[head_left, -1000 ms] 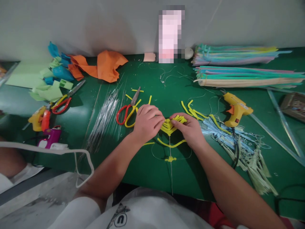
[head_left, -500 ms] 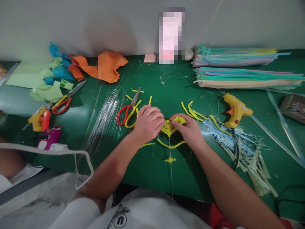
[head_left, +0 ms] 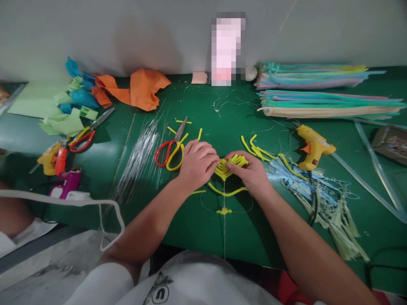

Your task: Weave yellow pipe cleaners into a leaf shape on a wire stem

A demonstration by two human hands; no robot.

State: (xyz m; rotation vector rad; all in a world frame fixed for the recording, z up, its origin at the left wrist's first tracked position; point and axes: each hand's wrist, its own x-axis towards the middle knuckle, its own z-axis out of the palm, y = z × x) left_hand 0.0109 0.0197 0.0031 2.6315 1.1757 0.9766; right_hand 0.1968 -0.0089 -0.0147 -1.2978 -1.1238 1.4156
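Between my two hands is a yellow pipe-cleaner piece (head_left: 224, 170) with ribs that slant down to a point, like a leaf. My left hand (head_left: 199, 164) has its fingers closed at the left edge of the piece. My right hand (head_left: 249, 169) pinches its right side, thumb on top of the ribs. A thin wire stem (head_left: 224, 237) runs from the point toward me, with a small yellow knot (head_left: 224, 211) partway along. A curved yellow strip (head_left: 227, 194) lies across the stem. Red-and-yellow-handled scissors (head_left: 173, 148) lie just beyond my left hand.
A yellow glue gun (head_left: 314, 146) and blue raffia-like strands (head_left: 302, 182) lie to the right. Pipe-cleaner bundles (head_left: 327, 103) are at the back right. Thin wires (head_left: 140, 156) and crumpled orange paper (head_left: 148, 89) lie left. Another person's arm (head_left: 15, 209) is at far left.
The yellow knot and lower stem have shifted slightly left and up. Both hands keep their hold on the ribbed piece, with only slight finger movement.
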